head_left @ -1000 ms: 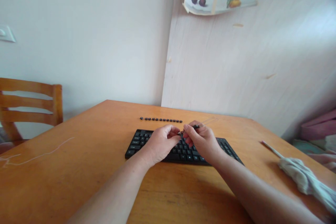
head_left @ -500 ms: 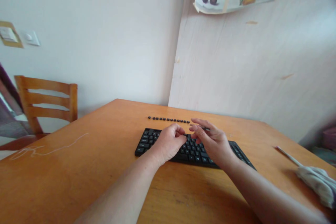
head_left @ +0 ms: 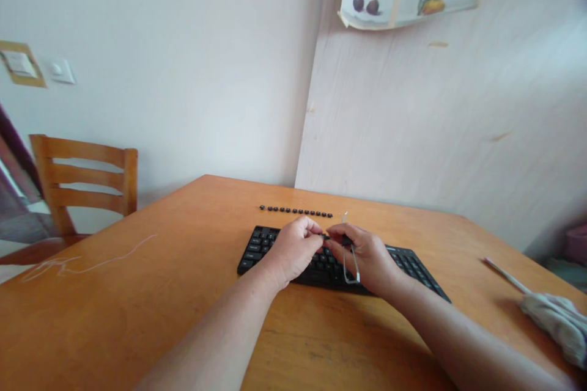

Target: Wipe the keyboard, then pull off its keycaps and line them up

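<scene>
A black keyboard [head_left: 254, 255] lies on the table under both hands. Just over its upper rows, my left hand [head_left: 296, 250] is closed in a pinch on a small black keycap [head_left: 324, 236]. My right hand [head_left: 367, 256] meets it from the right, its thumb and fingertip at the keycap too. Held within the right hand's fingers is a wire keycap puller [head_left: 351, 281] with a dark middle; its wire loops stick out above and below. Behind the keyboard, several black keycaps [head_left: 294, 211] stand in a row. The hands cover the keyboard's middle keys.
The wooden table [head_left: 183, 317] reaches back to the wall. A brush-like stick [head_left: 507, 275] and a grey cloth [head_left: 554, 324] lie at the right. White string-like marks [head_left: 105, 259] show at the left. A wooden chair [head_left: 87, 174] stands beyond the left edge.
My right hand has turned and closed in towards the left fingertips, so they meet at the keycap. The puller's wire loops have swung into view. The left hand stays nearly in place.
</scene>
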Tool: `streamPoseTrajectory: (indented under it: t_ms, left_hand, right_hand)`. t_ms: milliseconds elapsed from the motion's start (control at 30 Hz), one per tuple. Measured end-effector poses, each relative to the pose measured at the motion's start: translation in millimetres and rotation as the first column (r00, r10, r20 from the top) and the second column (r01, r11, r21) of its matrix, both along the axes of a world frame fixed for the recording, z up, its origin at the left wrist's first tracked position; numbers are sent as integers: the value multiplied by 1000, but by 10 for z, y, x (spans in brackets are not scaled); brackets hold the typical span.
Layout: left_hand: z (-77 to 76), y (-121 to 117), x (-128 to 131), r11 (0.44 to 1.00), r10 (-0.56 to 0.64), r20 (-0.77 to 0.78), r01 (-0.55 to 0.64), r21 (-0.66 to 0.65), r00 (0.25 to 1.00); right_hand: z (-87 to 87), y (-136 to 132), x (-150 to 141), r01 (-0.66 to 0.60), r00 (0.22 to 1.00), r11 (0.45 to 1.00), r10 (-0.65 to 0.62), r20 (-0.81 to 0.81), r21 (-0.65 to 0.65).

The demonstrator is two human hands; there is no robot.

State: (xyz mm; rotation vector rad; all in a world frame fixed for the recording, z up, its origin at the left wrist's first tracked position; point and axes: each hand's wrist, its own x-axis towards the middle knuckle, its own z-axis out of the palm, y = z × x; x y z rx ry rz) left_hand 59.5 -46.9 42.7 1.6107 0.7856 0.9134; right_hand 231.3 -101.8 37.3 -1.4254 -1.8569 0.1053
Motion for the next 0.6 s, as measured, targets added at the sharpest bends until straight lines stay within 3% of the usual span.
streamPoseTrajectory:
  t_ms: [300, 467, 600]
  left_hand:
    - [-44, 19, -11, 1000, -13, -56, 15, 28, 998]
    - [-28, 38, -50, 949, 158, -223, -85, 303, 962]
    - [25, -28, -82, 848, 255, -394, -9, 529, 883]
  right_hand:
    - [42, -7, 18, -18, 998, 1000, 18, 58, -15]
    - [108, 72, 157, 77, 997, 997, -77, 18, 4]
    - [157, 229, 374, 177, 984, 983, -178, -16, -53]
